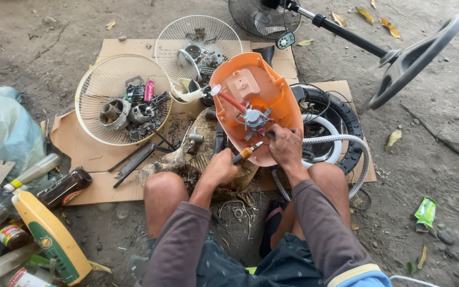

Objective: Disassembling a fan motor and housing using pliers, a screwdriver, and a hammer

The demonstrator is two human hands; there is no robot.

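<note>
Fan housing (256,90): orange shell, paler orange plate inside; red and blue wires at a silver-grey part
Screwdriver (246,153): orange handle, dark tip
Sleeves (314,223): greyish purple; one cuff banded yellow and blue
Shorts (272,266): dark teal, small pale speckle pattern
Two fan grilles (94,114): white wire, radial spoke pattern
Hose (341,139): white-grey, ribbed
Tyre (349,119): black
Cardboard (88,157): tan brown
Bottle (65,187): dark brown, red label
Wrapper (426,211): bright green
Ground (442,159): grey-brown dirt, scattered yellow leaves

Head-worn camera, steeply downward, close over lap and ground
</note>
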